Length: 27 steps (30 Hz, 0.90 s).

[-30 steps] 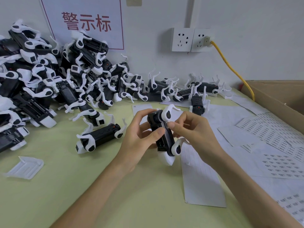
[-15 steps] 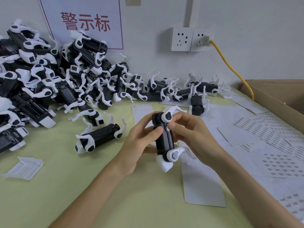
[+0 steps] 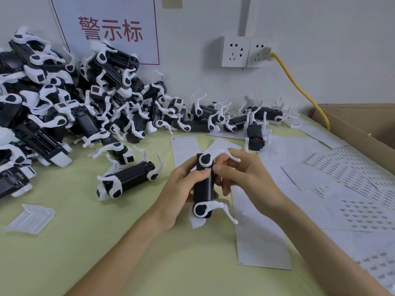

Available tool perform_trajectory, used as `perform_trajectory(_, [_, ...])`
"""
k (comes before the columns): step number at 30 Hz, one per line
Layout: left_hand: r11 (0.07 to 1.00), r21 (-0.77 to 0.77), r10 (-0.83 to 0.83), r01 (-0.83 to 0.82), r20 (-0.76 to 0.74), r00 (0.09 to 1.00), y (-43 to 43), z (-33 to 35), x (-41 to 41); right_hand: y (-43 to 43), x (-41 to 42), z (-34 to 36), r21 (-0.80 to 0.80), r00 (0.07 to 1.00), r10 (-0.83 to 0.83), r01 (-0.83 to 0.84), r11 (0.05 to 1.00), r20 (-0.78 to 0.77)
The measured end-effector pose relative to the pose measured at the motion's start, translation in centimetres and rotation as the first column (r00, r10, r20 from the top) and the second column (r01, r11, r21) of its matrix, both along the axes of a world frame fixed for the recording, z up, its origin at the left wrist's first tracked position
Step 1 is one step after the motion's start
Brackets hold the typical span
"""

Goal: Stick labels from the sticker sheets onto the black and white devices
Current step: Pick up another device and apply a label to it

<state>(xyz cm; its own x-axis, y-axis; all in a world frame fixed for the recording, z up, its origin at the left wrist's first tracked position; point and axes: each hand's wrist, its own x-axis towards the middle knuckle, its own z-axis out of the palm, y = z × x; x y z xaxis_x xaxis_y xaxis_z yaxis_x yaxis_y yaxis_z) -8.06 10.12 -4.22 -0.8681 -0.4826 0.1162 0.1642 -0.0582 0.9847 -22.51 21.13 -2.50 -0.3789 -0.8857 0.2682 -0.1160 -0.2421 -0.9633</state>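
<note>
A black and white device (image 3: pixel 204 189) is held upright above the table's middle. My left hand (image 3: pixel 181 189) grips its black body from the left, thumb on the front. My right hand (image 3: pixel 243 178) holds it from the right, its fingers curled round the upper part near the white arm. A large pile of similar devices (image 3: pixel 64 107) fills the left and back. One device (image 3: pixel 128 180) lies alone to the left of my hands. Sticker sheets (image 3: pixel 363 214) with small printed labels lie to the right.
A used backing strip (image 3: pixel 260 238) lies under my right forearm. A clear plastic tray (image 3: pixel 30 218) sits at the left edge. A cardboard box (image 3: pixel 363 129) stands at the right. A yellow cable (image 3: pixel 299 88) runs from the wall sockets (image 3: pixel 248 52).
The device has turned in my hands from tilted to nearly upright, and its side now faces me. My right fingers have shifted up towards its top.
</note>
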Motion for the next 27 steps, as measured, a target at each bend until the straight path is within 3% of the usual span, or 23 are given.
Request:
perform_trajectory(3, [0.997,0.077,-0.027,0.027,-0.004,1.000,-0.1,-0.1,-0.1,-0.1,-0.1,-0.3,-0.003,0.999,-0.017,0.017,1.000,-0.028])
perform_trajectory(7, [1.000,0.020,-0.003,0.003,0.016,1.000,-0.1,-0.3,-0.4,-0.1,-0.1,-0.3,-0.030,0.998,-0.040,0.039,0.999,-0.039])
perform_trajectory(15, [0.988,0.143,0.057,-0.064,0.051,0.997,-0.5,-0.1,-0.2,0.2,-0.7,0.3,-0.068,0.996,-0.025,0.031,0.997,0.082])
perform_trajectory(23, [0.970,0.213,-0.138,0.120,0.071,0.988,-0.8,0.6,0.3,0.4,-2.3,0.5,-0.064,0.963,-0.219,0.231,0.971,0.158])
perform_trajectory(27, [0.930,0.293,-0.245,0.221,0.049,0.968,-0.7,0.7,0.6,0.4,-2.7,0.4,0.016,0.986,-0.142,0.141,0.990,0.093])
